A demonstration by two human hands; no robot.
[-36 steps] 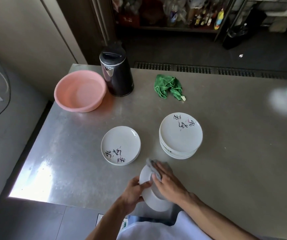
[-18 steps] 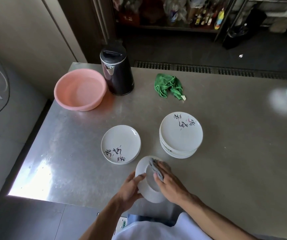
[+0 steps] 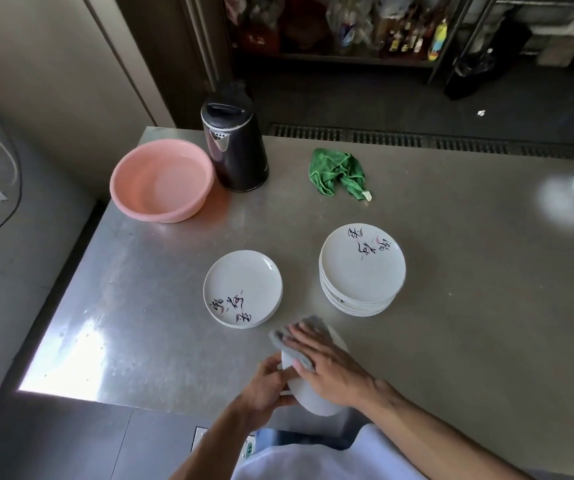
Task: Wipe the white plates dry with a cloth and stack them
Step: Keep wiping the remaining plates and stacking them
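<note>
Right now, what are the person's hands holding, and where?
The left hand grips a white plate by its rim; the right hand presses a grey cloth against the plate's face.

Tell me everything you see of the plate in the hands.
The plate is white, round and looks glazed; no pattern shows on the visible part. It is tilted over the near edge of the table. The left hand grips its left rim, and the right hand presses a grey cloth on its upper part.
</note>
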